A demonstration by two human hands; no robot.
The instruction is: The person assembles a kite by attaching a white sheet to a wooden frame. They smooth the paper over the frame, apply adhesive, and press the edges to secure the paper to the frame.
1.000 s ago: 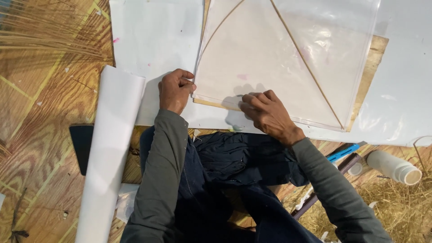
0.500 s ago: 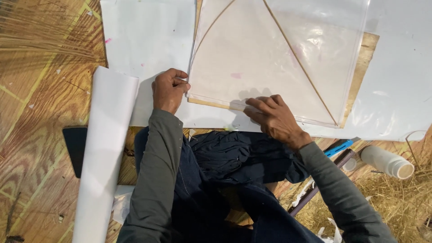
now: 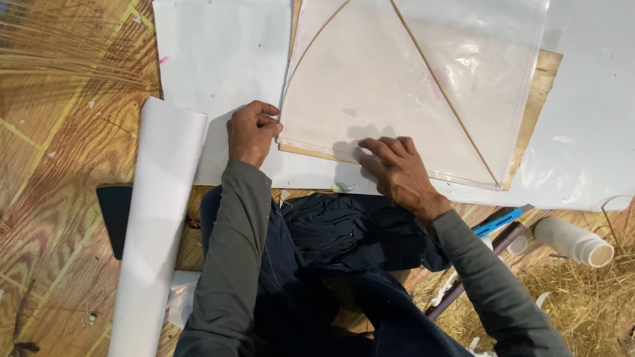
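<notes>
Head view, kite [image 3: 390, 92] long spine running diagonally, left hand [image 3: 251, 132] fingers pinching its corner, right hand [image 3: 397, 168] flat.

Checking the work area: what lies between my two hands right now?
In the head view, between the left hand and right hand lies the kite sheet's lower edge, nothing else.

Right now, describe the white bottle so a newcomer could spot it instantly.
Start at the big clear sheet with thin sticks, then go to its lower right corner. Just below, past the blue tool, the white bottle lies on its side on straw, the only round container there.
</notes>
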